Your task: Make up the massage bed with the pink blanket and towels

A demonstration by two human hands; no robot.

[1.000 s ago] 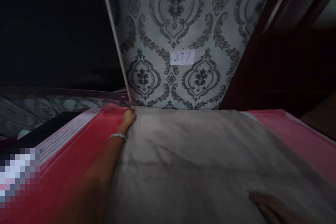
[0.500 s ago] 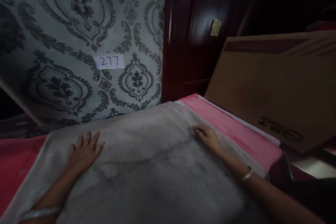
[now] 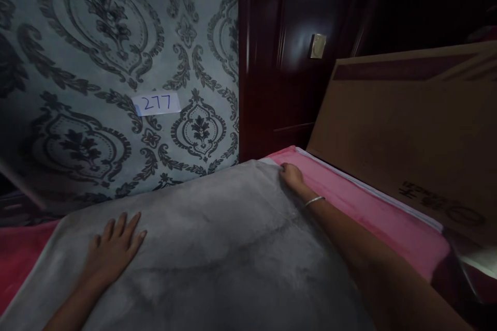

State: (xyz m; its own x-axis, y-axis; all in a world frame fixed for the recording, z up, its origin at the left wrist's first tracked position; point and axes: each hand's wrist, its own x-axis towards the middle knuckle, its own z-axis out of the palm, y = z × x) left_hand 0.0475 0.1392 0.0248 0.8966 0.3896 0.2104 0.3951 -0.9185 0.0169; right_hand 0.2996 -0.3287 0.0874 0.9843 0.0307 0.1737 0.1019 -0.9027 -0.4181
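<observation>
My left hand [image 3: 112, 245] splays on grey cloth [image 3: 205, 227]; my right hand [image 3: 294, 178] curls by its edge, grip too hidden to tell.

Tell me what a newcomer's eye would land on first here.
Probably the broad grey cloth across the middle, with the left hand spread on it and the right hand at its right edge, beside pink cloth. Next, the white label reading 277 on the patterned wall, and the big cardboard box at right.
</observation>
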